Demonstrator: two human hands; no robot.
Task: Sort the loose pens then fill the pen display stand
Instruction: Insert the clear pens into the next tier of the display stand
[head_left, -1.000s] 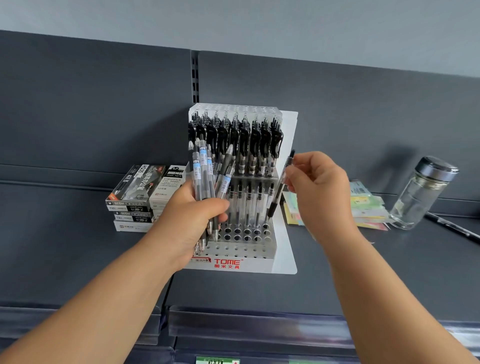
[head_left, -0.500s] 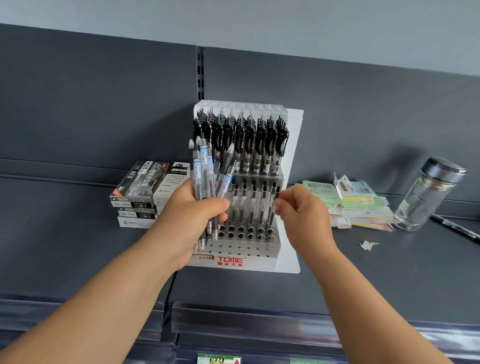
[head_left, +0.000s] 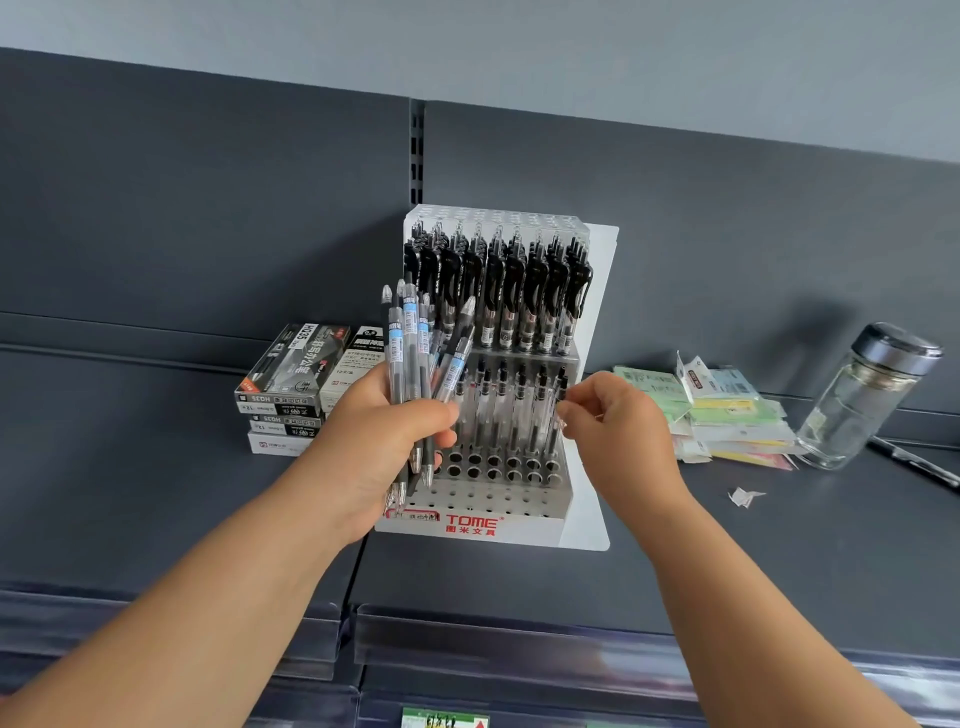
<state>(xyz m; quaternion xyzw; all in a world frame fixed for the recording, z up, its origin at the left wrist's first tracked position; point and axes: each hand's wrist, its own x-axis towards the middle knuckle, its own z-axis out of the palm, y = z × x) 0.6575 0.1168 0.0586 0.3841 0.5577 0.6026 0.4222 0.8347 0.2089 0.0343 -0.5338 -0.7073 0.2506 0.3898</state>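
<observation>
**Pen display stand (head_left: 519, 522): part-filled, both hands at it**

Stand sits upright on the grey shelf (head_left: 156, 467), back to the rear panel, red TOME label on the front lip.
- Top tier: packed with black-clip pens (head_left: 498, 291).
- Middle tier: one row of clear-barrel pens (head_left: 498, 410) standing in their holes.
- In front of that row: rows of open holes (head_left: 493, 465), then a flat perforated strip.

Left hand (head_left: 374, 441): fist wrapped round a bundle of pens (head_left: 410, 353), held roughly upright in front of the stand's left side and hiding that corner. Barrels carry blue-white barcode stickers. Some tips point up, some down. Count not readable.

Right hand (head_left: 618, 431): thumb and forefinger pinched on the top end of the rightmost pen (head_left: 551, 426) in the middle row, at the stand's right edge. That pen leans slightly, with its lower end at the holes. Can't tell if it is fully seated.

Around the stand:
- Stack of pen boxes (head_left: 291, 384) just beside it on the left.
- Pile of paper packs (head_left: 727, 415) to the right, then a glass bottle (head_left: 862, 395) with a dark lid.
- A black pen (head_left: 914, 462) lies on the shelf by the bottle's base.
- A paper scrap (head_left: 745, 496) lies loose in front of the pile.
</observation>
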